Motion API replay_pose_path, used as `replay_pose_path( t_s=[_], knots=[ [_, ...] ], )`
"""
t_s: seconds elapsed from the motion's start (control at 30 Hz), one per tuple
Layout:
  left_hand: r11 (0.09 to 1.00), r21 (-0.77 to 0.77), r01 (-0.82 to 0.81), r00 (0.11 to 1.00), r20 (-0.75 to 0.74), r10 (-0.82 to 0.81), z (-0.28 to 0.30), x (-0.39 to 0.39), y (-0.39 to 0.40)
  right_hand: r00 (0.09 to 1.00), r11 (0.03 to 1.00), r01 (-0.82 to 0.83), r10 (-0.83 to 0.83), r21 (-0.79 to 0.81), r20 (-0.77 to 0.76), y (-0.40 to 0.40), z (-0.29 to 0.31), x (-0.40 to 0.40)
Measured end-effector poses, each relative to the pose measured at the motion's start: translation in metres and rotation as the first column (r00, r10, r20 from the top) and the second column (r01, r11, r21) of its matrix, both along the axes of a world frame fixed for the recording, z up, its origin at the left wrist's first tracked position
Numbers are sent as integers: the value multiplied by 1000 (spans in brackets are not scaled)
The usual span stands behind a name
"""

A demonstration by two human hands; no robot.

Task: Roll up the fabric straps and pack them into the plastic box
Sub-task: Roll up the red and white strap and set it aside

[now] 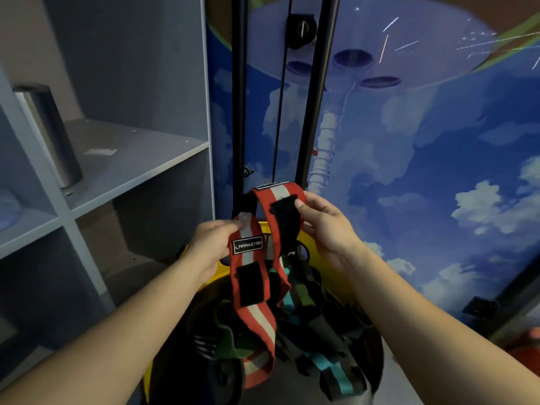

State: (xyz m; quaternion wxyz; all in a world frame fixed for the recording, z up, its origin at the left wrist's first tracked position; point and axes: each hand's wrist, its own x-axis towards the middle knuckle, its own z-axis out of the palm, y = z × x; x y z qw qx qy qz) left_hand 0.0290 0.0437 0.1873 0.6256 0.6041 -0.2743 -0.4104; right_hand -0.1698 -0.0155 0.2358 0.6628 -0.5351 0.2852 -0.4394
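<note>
Forearms low in frame; your left hand point(211, 244) pinches the red strap point(254, 276) by its label, right hand point(324, 226) pinches the upper end at centre. Strap looks light, limp, not slippery; start rolling from a velcro end. Loose straps point(318, 331) fill the yellow tub point(314, 244) below.

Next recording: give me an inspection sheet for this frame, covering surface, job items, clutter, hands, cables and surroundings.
Surface: no worktable seen; work happens in the air over a yellow round container.
Job's things: red-and-white striped fabric strap with black patches, unrolled, hanging into the container; tangled green, teal and black straps lie inside. Plastic box: not identifiable.
Clutter: dark metal cylinder on grey shelf unit.
Hands: left hand pinches the strap near its label; right hand pinches the other end.
Cables: thin black cable between black poles.
Surroundings: blue sky-and-cloud mural wall.
</note>
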Motion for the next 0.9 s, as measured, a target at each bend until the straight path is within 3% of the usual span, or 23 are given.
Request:
replay_pose_path(
  t_s=[0.2,0.43,0.63,0.73,0.9],
  knots=[
    [1000,7,-30,992,-123,30,12,6,7,999,995,32,-32,-90,-4,7,9,-9],
    [979,-93,184,954,-224,-201,31,-20,18,995,992,-103,103,-76,-2,29,1,-4],
    [985,-121,122,942,-299,-154,38,-16,14,972,980,-159,134,-120,-191,32,-9,-8],
    [987,-123,107,956,-260,-136,39,-17,15,951,985,-106,60,-139,-302,30,-12,-8],
    [987,-142,72,985,-148,-93,36,-22,17,971,994,-16,-9,-104,-238,30,5,-5]
  ],
)
